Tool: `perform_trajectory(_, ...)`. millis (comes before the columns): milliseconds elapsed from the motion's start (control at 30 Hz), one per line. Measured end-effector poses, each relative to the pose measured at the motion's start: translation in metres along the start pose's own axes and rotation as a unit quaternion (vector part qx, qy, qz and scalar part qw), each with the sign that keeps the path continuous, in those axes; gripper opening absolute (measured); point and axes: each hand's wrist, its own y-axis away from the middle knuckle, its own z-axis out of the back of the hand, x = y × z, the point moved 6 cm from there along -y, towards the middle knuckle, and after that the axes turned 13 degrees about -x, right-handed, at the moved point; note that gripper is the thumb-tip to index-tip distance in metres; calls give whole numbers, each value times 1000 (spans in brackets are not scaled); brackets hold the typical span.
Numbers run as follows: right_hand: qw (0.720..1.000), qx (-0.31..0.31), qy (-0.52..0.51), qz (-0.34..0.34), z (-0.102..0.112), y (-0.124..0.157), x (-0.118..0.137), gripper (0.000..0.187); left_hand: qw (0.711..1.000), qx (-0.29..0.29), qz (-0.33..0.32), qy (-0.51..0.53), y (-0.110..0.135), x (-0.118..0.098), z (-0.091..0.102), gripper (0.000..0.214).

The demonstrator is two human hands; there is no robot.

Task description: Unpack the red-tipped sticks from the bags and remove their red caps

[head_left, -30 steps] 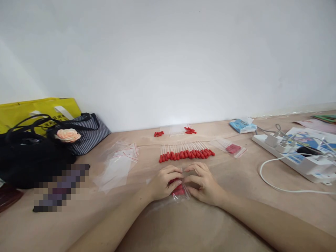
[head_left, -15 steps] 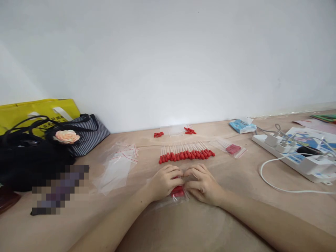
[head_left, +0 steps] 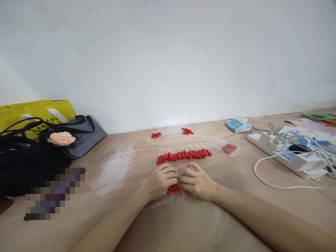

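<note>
Close together at the middle of the table, my left hand (head_left: 163, 180) and my right hand (head_left: 197, 182) are both closed on a clear zip bag (head_left: 180, 196). Red-tipped sticks (head_left: 173, 190) show through the plastic between them; my fingers hide most of the bag. Just beyond my hands lies a row of red-tipped white sticks (head_left: 183, 154), red ends toward me. To the right of that row is a filled zip bag (head_left: 229, 147) with red tips inside. A pile of flat clear zip bags (head_left: 115, 168) lies left of my hands.
Near the wall are more red-tipped sticks (head_left: 187, 131) with clear plastic. A tissue pack (head_left: 238, 125) and a white power strip (head_left: 286, 155) with cables are at right. A yellow bag (head_left: 65, 108), a striped bag (head_left: 86, 138) and a black bag (head_left: 28, 168) stand at left.
The view has shifted slightly, so most things sit a little further left. My right hand's fingers have moved a little along the bag; both hands stay on it.
</note>
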Motion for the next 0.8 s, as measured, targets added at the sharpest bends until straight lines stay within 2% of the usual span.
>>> perform_trajectory(133,999,28,13,30,-5,0,1,28,1000,-2,-21,-19,1,-3,-2,29)
perform_trajectory(267,998,63,5,29,-9,4,-3,28,1000,10,-26,-14,3,-2,-1,30)
perform_trajectory(433,998,54,-21,-5,-4,10,-13,25,999,-3,35,19,9,14,6,29)
perform_trajectory(500,996,54,-55,-38,-1,11,-16,21,996,5,79,38,10,18,9,25)
perform_trajectory(600,979,78,-153,-110,0,12,-18,9,980,37,188,63,18,18,14,25)
perform_trajectory(700,935,112,-244,-233,-3,14,-23,10,955,82,272,90,35,8,22,40)
perform_trajectory(800,891,112,-265,-351,-8,17,-29,12,933,112,326,104,53,0,29,44)
